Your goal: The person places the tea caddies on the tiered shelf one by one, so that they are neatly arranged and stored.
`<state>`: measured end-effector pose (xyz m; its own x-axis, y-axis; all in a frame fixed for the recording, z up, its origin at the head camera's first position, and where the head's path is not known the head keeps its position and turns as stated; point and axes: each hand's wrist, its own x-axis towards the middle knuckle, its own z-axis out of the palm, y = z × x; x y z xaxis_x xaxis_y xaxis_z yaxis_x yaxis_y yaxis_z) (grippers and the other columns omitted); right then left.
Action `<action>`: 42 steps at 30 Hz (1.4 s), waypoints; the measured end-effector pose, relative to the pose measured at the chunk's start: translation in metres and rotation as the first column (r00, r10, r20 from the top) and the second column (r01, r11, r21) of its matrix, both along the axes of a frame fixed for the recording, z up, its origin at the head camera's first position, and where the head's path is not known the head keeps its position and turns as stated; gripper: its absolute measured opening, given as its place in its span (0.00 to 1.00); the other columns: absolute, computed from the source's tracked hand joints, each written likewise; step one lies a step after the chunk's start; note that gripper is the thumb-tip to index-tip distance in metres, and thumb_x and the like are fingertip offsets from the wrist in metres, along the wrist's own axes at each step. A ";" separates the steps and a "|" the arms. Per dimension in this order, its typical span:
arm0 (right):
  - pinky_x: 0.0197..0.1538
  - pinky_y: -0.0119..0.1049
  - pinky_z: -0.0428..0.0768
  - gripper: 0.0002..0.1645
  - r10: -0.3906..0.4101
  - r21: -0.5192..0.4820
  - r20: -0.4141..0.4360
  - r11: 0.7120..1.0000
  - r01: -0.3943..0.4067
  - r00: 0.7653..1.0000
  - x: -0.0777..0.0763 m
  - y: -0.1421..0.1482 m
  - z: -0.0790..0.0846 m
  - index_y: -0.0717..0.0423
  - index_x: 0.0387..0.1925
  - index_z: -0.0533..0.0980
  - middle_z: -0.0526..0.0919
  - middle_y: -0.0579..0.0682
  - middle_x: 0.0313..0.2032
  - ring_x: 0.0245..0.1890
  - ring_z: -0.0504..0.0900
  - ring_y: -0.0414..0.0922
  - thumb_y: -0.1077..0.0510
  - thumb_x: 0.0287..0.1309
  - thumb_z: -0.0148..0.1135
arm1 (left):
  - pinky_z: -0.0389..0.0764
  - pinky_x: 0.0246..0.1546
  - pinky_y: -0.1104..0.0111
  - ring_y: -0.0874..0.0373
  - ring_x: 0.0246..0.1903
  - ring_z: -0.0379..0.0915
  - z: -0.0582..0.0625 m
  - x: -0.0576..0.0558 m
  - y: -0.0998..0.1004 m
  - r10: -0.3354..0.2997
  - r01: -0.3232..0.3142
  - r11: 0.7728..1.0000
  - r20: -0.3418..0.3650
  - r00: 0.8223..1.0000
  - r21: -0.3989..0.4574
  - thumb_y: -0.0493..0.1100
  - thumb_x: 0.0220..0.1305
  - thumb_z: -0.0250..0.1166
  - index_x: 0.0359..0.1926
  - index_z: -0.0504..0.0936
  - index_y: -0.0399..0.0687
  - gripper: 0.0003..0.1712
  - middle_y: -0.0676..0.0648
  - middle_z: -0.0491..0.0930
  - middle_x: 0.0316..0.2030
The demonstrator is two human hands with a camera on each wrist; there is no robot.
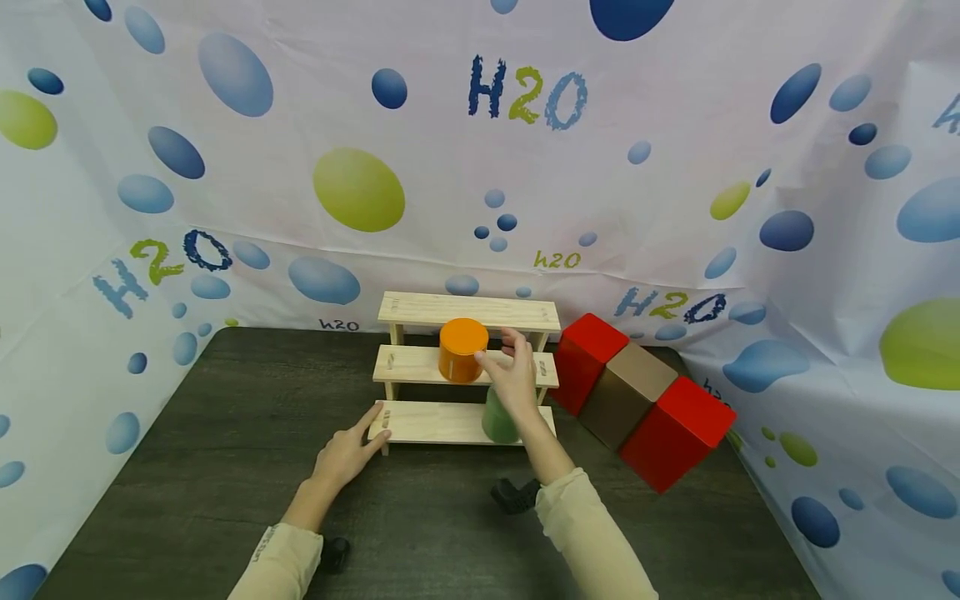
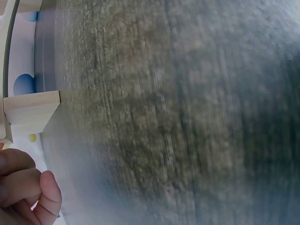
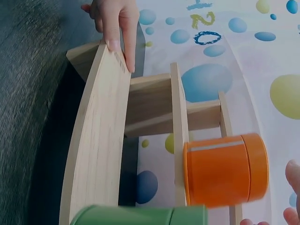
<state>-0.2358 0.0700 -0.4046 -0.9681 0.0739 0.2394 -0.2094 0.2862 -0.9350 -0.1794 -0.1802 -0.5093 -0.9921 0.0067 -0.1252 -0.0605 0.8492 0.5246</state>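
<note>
A three-tier wooden shelf stand (image 1: pixel 435 422) stands on the dark table. An orange lidded canister (image 1: pixel 459 358) sits upright on its middle tier. On the bottom tier, toward the right end, stands a green canister (image 1: pixel 497 421), partly hidden by the right arm. My right hand (image 1: pixel 516 382) hovers beside the orange canister with thumb and fingers spread; a gap shows between them in the right wrist view. My left hand (image 1: pixel 341 457) rests on the left end of the bottom tier, two fingertips (image 3: pixel 113 44) lying on the board. Its other fingers (image 2: pixel 21 185) are bent beside the stand.
Right of the stand, a red box (image 1: pixel 588 354), a brown box (image 1: pixel 628 396) and another red box (image 1: pixel 678 433) form a slanting row. Behind hangs a white curtain (image 1: pixel 435 167) with blue and green spots. The dark tabletop (image 1: pixel 225 467) extends to the left and front.
</note>
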 end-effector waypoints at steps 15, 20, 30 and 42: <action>0.53 0.47 0.71 0.33 -0.059 -0.063 -0.016 0.996 0.058 0.998 0.008 0.036 -0.003 0.60 0.59 0.64 0.68 0.60 0.53 0.55 0.67 0.54 0.61 0.53 0.65 | 0.55 0.12 0.68 0.59 0.13 0.50 0.002 0.000 0.000 -0.004 0.004 1.000 0.013 1.000 -0.005 0.65 0.63 0.49 0.70 0.52 0.56 0.39 0.46 0.63 0.15; 0.55 0.49 0.69 0.32 -0.059 -0.085 -0.032 0.995 0.057 0.998 0.016 0.044 0.002 0.64 0.59 0.63 0.67 0.63 0.54 0.55 0.67 0.57 0.63 0.53 0.63 | 0.55 0.13 0.68 0.59 0.13 0.51 0.003 0.000 0.000 -0.002 0.002 1.000 0.020 1.000 -0.009 0.65 0.63 0.49 0.70 0.52 0.56 0.39 0.46 0.64 0.16; 0.56 0.52 0.67 0.32 -0.075 -0.074 -0.034 0.995 0.073 0.997 0.017 0.065 -0.016 0.63 0.60 0.63 0.66 0.64 0.55 0.56 0.66 0.59 0.61 0.55 0.62 | 0.55 0.14 0.68 0.59 0.14 0.51 0.006 0.000 0.001 0.005 -0.005 1.000 0.041 0.999 -0.016 0.66 0.62 0.49 0.70 0.52 0.57 0.40 0.46 0.64 0.16; 0.54 0.56 0.66 0.31 -0.116 -0.091 -0.040 0.990 0.112 0.992 0.041 0.077 0.007 0.72 0.58 0.61 0.66 0.70 0.53 0.54 0.65 0.64 0.67 0.54 0.61 | 0.56 0.13 0.68 0.59 0.13 0.51 0.006 0.001 0.002 0.003 -0.002 1.000 0.031 1.000 -0.010 0.66 0.62 0.49 0.70 0.52 0.55 0.40 0.46 0.64 0.16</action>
